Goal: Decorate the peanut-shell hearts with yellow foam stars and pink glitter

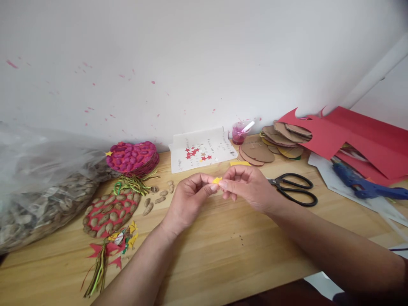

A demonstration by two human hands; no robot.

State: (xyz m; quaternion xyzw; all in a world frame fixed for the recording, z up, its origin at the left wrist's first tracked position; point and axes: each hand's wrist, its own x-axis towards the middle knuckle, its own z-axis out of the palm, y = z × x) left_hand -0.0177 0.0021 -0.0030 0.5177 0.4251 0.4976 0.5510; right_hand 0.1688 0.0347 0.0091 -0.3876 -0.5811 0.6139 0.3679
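Note:
A small yellow paper piece (217,180), its exact shape partly covered by fingertips, is pinched between my two hands above the wooden table. My left hand (190,195) grips its left side with thumb and forefinger. From the other side my right hand (247,187) holds it the same way. Just right of my right hand lie black-handled scissors (296,189), their blades hidden behind the hand. Beyond my hands, red paper stars (192,153) rest on a white sheet (178,163) with writing. A yellow paper strip (239,163) lies behind my right hand.
At left are a plastic bag of peanuts (47,204), a magenta peanut-covered stack (132,157), a red peanut-covered disc (111,214) and paper scraps (132,238). On the right are cardboard discs (258,149), red paper (366,131) and a blue glue gun (360,182). A paint cup (238,135) stands behind.

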